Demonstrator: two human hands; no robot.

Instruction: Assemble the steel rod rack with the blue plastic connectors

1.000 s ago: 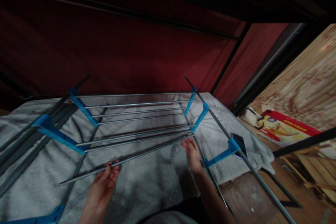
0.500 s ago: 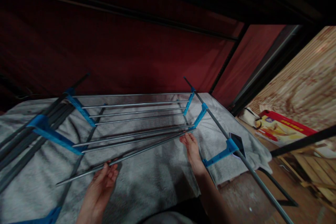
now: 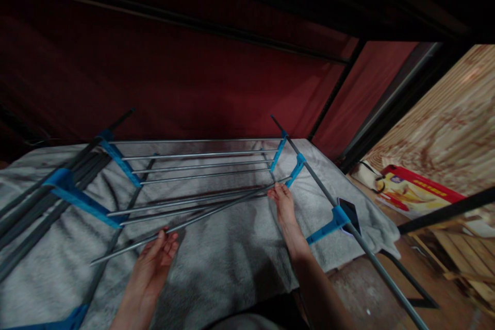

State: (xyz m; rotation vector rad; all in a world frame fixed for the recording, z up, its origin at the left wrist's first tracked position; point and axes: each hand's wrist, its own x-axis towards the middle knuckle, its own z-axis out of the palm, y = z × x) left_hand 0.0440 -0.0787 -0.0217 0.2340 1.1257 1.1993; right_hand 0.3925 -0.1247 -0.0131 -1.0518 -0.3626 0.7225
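Both my hands hold one loose grey metal tube, which slants up from left to right. My left hand grips it towards its near left end, thumb on top. Close to its far end, my right hand pinches it beside a blue plastic bracket. Behind the tube lies a rack frame with several crossbars running between blue brackets. A left blue bracket carries two bar ends near the tube. On the right, another blue bracket sits on a long grey side pole.
A grey blanket covers the surface under the rack. Several loose tubes lie at the left. A phone rests by the right pole. Beyond the edge are a red and yellow box and a wooden stool.
The tube's right end has risen and moved forward onto the right blue bracket, with my right hand following. My left hand has shifted slightly up and to the right.
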